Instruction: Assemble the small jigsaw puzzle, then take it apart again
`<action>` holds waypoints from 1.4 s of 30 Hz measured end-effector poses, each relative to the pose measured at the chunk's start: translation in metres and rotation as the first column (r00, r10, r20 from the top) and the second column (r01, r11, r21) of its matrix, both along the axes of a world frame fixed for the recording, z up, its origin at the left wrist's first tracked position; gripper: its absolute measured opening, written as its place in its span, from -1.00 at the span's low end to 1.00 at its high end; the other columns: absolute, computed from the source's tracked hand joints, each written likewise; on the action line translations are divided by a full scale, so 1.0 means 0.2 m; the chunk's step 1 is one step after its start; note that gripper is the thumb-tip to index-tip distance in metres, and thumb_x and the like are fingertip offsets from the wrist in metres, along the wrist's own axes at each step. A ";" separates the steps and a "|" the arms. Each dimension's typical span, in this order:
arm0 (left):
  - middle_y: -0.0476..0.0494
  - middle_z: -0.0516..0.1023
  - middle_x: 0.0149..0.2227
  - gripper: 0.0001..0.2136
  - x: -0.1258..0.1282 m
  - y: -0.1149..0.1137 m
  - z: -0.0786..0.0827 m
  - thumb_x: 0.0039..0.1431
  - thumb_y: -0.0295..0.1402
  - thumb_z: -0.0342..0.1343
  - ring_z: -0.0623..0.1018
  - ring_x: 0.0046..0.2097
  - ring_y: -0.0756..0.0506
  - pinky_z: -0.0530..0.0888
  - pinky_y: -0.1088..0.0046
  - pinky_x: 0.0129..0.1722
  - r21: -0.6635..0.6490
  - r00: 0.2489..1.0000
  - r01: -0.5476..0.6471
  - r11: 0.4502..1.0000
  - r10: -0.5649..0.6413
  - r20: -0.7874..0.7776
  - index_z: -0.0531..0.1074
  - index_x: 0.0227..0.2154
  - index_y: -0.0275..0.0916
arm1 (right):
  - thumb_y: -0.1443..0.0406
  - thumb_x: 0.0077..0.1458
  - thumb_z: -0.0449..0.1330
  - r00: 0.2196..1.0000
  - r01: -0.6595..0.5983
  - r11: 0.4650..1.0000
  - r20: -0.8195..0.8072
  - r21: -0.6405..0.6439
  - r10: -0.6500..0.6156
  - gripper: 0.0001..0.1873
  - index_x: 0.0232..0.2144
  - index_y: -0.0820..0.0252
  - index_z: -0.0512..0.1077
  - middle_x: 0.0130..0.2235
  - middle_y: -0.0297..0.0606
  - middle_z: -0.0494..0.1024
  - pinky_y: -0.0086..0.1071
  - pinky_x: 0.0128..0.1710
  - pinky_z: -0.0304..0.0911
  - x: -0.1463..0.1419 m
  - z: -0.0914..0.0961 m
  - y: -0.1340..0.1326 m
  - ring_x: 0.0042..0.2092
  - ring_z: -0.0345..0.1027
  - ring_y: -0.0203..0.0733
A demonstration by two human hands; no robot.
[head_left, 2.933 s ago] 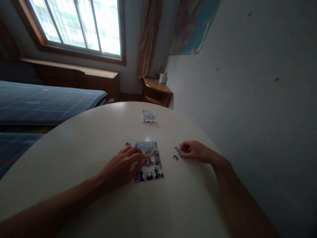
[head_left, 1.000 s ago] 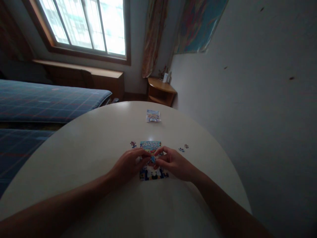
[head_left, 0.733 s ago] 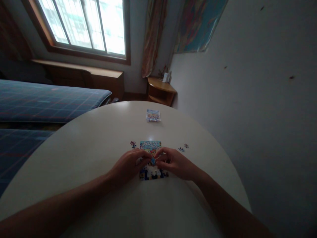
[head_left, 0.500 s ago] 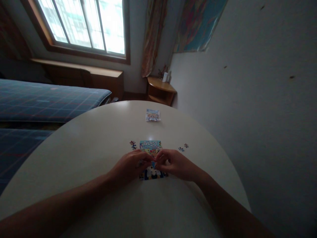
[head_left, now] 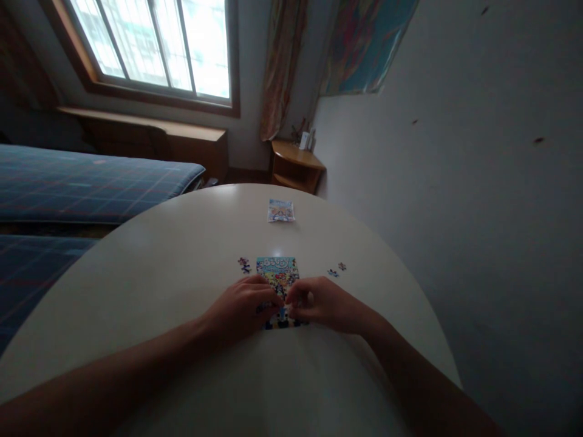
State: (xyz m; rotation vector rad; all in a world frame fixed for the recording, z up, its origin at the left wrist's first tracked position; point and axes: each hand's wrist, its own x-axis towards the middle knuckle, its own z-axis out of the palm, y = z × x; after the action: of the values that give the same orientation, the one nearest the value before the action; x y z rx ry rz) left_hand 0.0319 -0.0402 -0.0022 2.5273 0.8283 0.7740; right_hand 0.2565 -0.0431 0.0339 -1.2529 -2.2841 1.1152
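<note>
A colourful jigsaw puzzle (head_left: 277, 271) lies flat on the round white table (head_left: 182, 255). My left hand (head_left: 243, 308) and my right hand (head_left: 321, 303) meet fingertip to fingertip over the puzzle's lower half. Both have bent fingers pressed down on a small puzzle piece (head_left: 283, 312), which is mostly hidden under them. The hands also cover the puzzle's bottom rows. One loose piece (head_left: 245, 264) lies just left of the puzzle's top corner. Two more loose pieces (head_left: 336, 270) lie to its right.
A small printed packet (head_left: 280, 210) lies near the table's far edge. A bed with a blue checked cover (head_left: 86, 185) stands to the left. A wooden corner shelf (head_left: 295, 164) sits beyond the table under a curtain. The white wall runs close along the right.
My right hand left the loose pieces on the right and brought a piece to the puzzle. Both hands then sank with it toward the puzzle's lower part.
</note>
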 end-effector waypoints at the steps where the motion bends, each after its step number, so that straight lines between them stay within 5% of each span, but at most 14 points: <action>1: -0.06 0.60 -0.34 -0.88 0.00 0.00 0.00 0.22 -0.46 0.12 0.51 -0.20 -0.10 0.45 0.37 -0.12 0.006 1.000 0.006 1.000 -0.006 -0.004 0.54 -0.29 -0.15 | 0.35 0.00 0.29 1.000 -0.003 1.000 0.004 0.007 0.003 -0.86 -0.31 0.21 0.53 -0.43 -0.36 0.49 -0.48 -0.41 0.16 0.00 0.00 0.00 -0.41 0.30 -0.33; 17: -0.06 0.59 -0.33 -0.89 -0.02 0.00 0.03 0.20 -0.44 0.11 0.49 -0.21 -0.11 0.45 0.30 -0.12 0.047 1.000 -0.030 0.998 0.030 0.008 0.53 -0.30 -0.15 | 0.28 0.13 0.23 0.999 -0.010 0.994 0.032 0.109 0.007 -0.88 -0.29 0.18 0.54 -0.41 -0.34 0.52 -0.46 -0.38 0.17 -0.02 0.02 -0.02 -0.40 0.31 -0.33; 24: -0.10 0.58 -0.27 -0.93 -0.06 0.04 0.04 0.19 -0.37 0.15 0.49 -0.15 -0.14 0.43 0.25 -0.06 0.037 0.997 -0.062 0.997 0.064 -0.047 0.52 -0.29 -0.16 | 0.33 0.00 0.34 0.993 -0.069 0.976 0.108 0.206 0.048 -0.88 -0.32 0.15 0.54 -0.40 -0.37 0.49 -0.47 -0.37 0.13 -0.05 0.01 -0.02 -0.41 0.29 -0.34; 42: -0.04 0.55 -0.10 -0.82 -0.08 0.01 0.10 0.20 -0.35 0.18 0.47 -0.04 -0.12 0.36 0.26 0.03 0.133 0.961 0.224 0.966 -0.196 -0.193 0.51 -0.14 -0.04 | 0.35 0.07 0.26 0.982 -0.095 0.974 0.182 0.204 0.058 -0.93 -0.33 0.16 0.53 -0.38 -0.33 0.50 -0.46 -0.37 0.12 -0.04 0.05 -0.03 -0.38 0.31 -0.32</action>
State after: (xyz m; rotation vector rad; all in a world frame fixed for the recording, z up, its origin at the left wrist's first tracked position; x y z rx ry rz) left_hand 0.0156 -0.0385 0.0181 2.7971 0.5568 0.5683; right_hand 0.2493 -0.0495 0.0431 -1.2301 -2.5225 0.7854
